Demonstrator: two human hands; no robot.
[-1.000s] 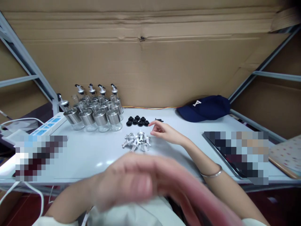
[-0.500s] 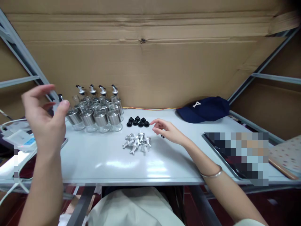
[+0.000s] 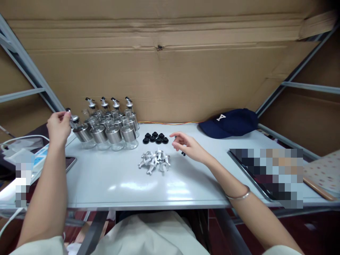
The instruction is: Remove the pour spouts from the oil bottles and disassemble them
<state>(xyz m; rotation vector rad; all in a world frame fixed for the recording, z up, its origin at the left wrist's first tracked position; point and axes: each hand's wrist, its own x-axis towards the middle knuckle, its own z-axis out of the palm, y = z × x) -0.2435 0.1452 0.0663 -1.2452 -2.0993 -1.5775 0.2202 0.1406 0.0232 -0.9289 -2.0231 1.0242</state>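
My left hand (image 3: 58, 126) is at the far left of the table, its fingers pinched round the spout top of the leftmost glass bottle (image 3: 83, 133). Several more steel-collared glass bottles (image 3: 114, 128) stand in a cluster beside it. My right hand (image 3: 186, 145) rests on the white table (image 3: 111, 177) with fingers loosely spread, just right of a group of black rubber stoppers (image 3: 155, 137). A small black piece (image 3: 183, 153) lies under its fingers. A pile of silver pourer spouts (image 3: 154, 161) lies in front of the stoppers.
A navy cap (image 3: 230, 123) lies at the back right. A dark tray edge (image 3: 239, 161) and a patterned board (image 3: 322, 175) are on the right. A power strip and white cables (image 3: 23, 156) sit at the left edge. Cardboard (image 3: 164, 71) walls the back.
My left hand swept from close in front of the camera out to the left, then reached forward and closed on the leftmost bottle's spout. The right hand has barely shifted.
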